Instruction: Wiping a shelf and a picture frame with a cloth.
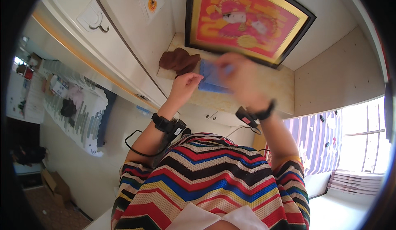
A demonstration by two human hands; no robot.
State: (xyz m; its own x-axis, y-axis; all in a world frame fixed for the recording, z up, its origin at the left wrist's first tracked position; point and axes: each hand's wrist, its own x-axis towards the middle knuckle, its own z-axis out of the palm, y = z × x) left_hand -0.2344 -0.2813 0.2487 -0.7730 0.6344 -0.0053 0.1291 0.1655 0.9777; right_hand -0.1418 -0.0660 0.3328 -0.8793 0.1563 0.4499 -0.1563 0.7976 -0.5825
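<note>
A blue cloth (213, 79), partly folded over itself, lies on a cream, marble-patterned shelf (272, 90). At its left edge, my left hand (186, 84) pinches the fabric between thumb and fingertips. My right hand (239, 75) is blurred by motion above the cloth's right part and hides that side. A patch of blue shows among its fingers, but whether they grip it is unclear. Just beyond my left hand, a crumpled brown cloth (179, 60) rests on the shelf. Both wrists wear black bands with small devices and cables.
Behind the cloth, a framed red and gold picture (244, 19) leans against the back wall. A cabinet side panel (337, 66) bounds the right. At left are a door edge with a metal hook (99, 28) and a bed (83, 112). Cabinet doors (213, 117) sit below the shelf.
</note>
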